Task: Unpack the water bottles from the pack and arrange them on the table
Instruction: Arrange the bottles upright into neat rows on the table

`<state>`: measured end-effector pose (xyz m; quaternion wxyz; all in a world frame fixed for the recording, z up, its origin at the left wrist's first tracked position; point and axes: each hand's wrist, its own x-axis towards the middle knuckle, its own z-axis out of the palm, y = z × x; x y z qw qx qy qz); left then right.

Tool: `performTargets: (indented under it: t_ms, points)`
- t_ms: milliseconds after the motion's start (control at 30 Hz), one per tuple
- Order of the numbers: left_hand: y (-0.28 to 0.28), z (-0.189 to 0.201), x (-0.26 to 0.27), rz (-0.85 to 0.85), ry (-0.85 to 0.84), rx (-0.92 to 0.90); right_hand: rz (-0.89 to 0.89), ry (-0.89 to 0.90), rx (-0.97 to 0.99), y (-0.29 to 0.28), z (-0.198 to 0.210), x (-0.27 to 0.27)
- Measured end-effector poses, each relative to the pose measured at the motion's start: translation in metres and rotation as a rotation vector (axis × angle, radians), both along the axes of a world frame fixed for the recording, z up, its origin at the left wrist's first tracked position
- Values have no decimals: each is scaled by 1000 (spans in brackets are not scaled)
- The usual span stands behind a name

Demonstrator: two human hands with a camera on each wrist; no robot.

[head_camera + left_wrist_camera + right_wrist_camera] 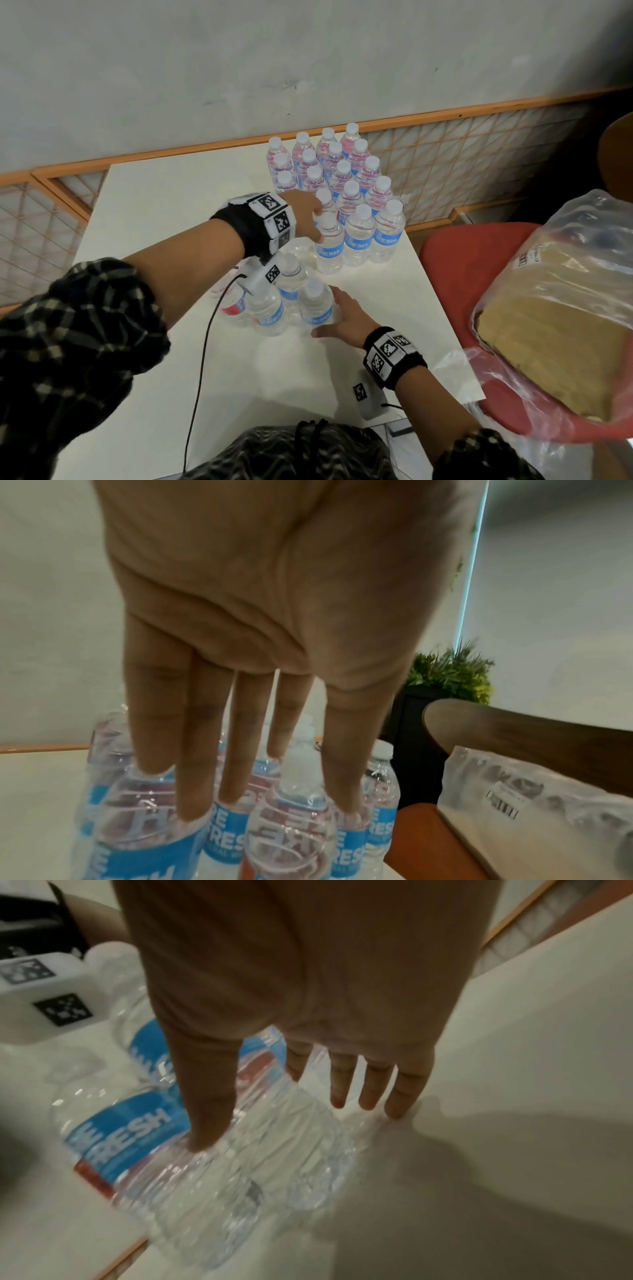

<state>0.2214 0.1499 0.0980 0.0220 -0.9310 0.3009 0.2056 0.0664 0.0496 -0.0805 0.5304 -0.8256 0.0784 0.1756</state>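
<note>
Several clear water bottles [346, 192] with blue labels stand in rows at the back right of the white table [154, 212]. My left hand [313, 222] reaches their near-left corner with straight fingers, the fingertips [197, 804] touching the shoulder of the front bottle [329, 245]. Nearer to me, a few bottles [270, 308] still stand in the torn clear wrap [301, 250]. My right hand [329, 318] is spread beside the rightmost of them [315, 305], its thumb [205, 1123] against the bottle [260, 1150] and its fingers straight, gripping nothing.
A red chair [459, 260] stands at the table's right edge, bearing a plastic-wrapped brown package [555, 308]. A black cable [202, 342] hangs from my left wrist over the table. An orange lattice rail [462, 150] and wall lie behind. A plant [452, 672] stands far right.
</note>
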Motion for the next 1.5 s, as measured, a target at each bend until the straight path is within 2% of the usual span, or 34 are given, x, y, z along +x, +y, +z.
performTargets:
  t_ms: [67, 167, 267, 400, 500, 733, 933, 1000, 1133, 1500]
  points:
    - [16, 5, -4, -26, 44, 65, -20, -82, -7, 5, 0, -1]
    - [36, 9, -13, -79, 162, 211, -58, -104, -44, 8, -5, -1]
    - [43, 3, -13, -127, 253, 238, -137, -97, -28, 7, -15, 1]
    - [36, 2, -7, -122, 175, 135, -302, -114, 10, -1, -14, 8]
    - [31, 3, -1, -98, 144, 112, -339, -118, 32, -4, -17, 16]
    - [27, 6, 8, -198, 37, 184, -348, -112, 35, -4, -23, 20]
    - [32, -5, 9, 15, -35, 73, -352, -106, 12, -5, -25, 21]
    - [33, -5, 9, 30, -27, 88, -348, -107, 13, -5, -25, 22]
    - [32, -4, 9, -3, 95, 114, -350, -97, 4, -5, -26, 21]
    - [28, 3, 9, -110, -52, 83, -355, -96, 7, -4, -28, 22]
